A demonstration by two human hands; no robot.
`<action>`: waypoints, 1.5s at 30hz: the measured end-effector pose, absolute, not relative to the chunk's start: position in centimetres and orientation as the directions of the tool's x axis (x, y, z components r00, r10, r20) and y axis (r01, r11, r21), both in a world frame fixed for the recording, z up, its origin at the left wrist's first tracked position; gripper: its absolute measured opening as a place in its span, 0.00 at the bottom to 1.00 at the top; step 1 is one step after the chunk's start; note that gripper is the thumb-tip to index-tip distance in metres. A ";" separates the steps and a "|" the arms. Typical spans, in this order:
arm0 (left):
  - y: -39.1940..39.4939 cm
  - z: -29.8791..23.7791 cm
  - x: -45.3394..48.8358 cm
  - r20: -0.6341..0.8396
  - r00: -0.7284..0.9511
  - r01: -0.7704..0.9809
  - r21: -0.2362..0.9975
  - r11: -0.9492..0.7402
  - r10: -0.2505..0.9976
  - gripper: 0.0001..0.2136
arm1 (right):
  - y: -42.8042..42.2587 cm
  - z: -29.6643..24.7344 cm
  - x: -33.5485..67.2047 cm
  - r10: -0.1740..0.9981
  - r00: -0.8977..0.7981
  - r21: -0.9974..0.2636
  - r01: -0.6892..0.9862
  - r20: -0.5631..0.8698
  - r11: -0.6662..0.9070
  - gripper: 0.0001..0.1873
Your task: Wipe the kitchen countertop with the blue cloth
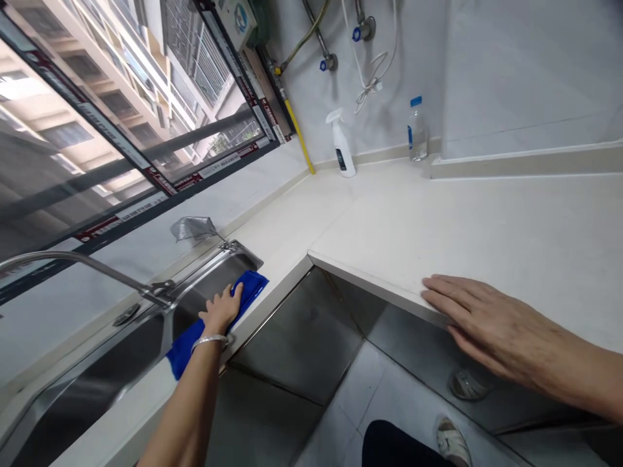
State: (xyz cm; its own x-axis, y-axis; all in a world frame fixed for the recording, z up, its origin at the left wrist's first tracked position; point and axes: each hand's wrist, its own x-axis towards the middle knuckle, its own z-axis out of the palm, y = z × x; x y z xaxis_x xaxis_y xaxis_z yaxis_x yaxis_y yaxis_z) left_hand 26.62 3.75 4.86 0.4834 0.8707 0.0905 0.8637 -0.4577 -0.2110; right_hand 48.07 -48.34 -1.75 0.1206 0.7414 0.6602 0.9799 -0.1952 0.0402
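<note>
My left hand (pixel 222 309), with a silver bangle on the wrist, presses down on a blue cloth (pixel 250 289) lying over the front rim of a steel sink (pixel 204 285). Its fingers lie on top of the cloth and curl over it at the sink's corner. My right hand (pixel 479 318) lies flat with its fingers stretched out on the edge of the pale countertop (pixel 438 220), holding nothing.
A curved tap (pixel 73 259) arches over the sink. A white spray bottle (pixel 342 144) and a clear water bottle (pixel 417 130) stand at the back wall. A large window (pixel 97 117) fills the left. Below are open steel cabinets and my feet on tile.
</note>
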 end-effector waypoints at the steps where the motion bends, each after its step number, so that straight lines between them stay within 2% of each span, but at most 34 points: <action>1: 3.1 4.9 28.7 0.086 0.462 0.879 -0.178 -0.443 0.883 0.40 | -48.3 -1.7 48.0 0.743 0.139 0.024 0.979 0.654 -0.205 0.25; 5: 0.5 5.1 36.3 0.083 0.445 0.895 -0.067 -0.440 0.892 0.43 | -48.4 -1.6 47.7 0.754 0.178 -0.007 0.974 0.632 -0.225 0.25; 11: -3.4 5.4 45.0 0.084 0.569 0.821 0.001 -0.571 0.818 0.40 | -48.3 -1.2 47.2 0.781 0.232 -0.048 0.967 0.580 -0.251 0.28; 16: -7.6 5.4 50.7 0.053 0.736 0.676 0.010 -0.737 0.675 0.37 | -48.3 -0.8 46.9 0.811 0.267 -0.028 0.955 0.521 -0.296 0.30; 21: -14.1 4.6 55.0 0.023 0.891 0.454 0.025 -0.891 0.454 0.37 | -48.0 -0.4 46.9 0.824 0.248 -0.033 0.962 0.510 -0.269 0.32; 26: -21.7 4.1 55.9 0.019 0.979 0.203 0.028 -0.979 0.204 0.36 | -47.6 -0.1 47.1 0.803 0.225 -0.046 0.970 0.552 -0.240 0.30; 30: -25.6 4.3 54.7 0.001 0.997 0.079 0.027 -0.996 0.079 0.35 | -48.2 0.7 47.6 0.774 0.207 -0.113 0.978 0.598 -0.174 0.16; 33: -27.4 4.5 53.5 0.005 1.000 0.027 0.018 -0.999 0.027 0.35 | -48.8 1.4 47.8 0.780 0.150 -0.138 0.987 0.607 -0.083 0.12; 37: -29.9 4.1 52.2 -0.009 0.998 -0.057 -0.012 -0.998 -0.056 0.34 | -49.7 2.6 48.0 0.738 0.086 -0.088 0.995 0.669 -0.036 0.12; 41: -33.0 3.7 51.4 -0.055 0.986 -0.162 -0.055 -0.985 -0.159 0.32 | -52.2 4.5 48.8 0.670 0.074 -0.045 0.997 0.738 -0.060 0.19; 43: -34.2 3.9 51.1 -0.073 0.974 -0.220 -0.041 -0.975 -0.216 0.32 | -54.7 5.2 49.5 0.648 0.087 -0.037 0.995 0.757 -0.091 0.22; 45: -35.0 4.4 50.8 -0.061 0.967 -0.249 -0.003 -0.969 -0.248 0.32 | -57.7 5.2 50.2 0.621 0.107 -0.031 0.991 0.777 -0.132 0.21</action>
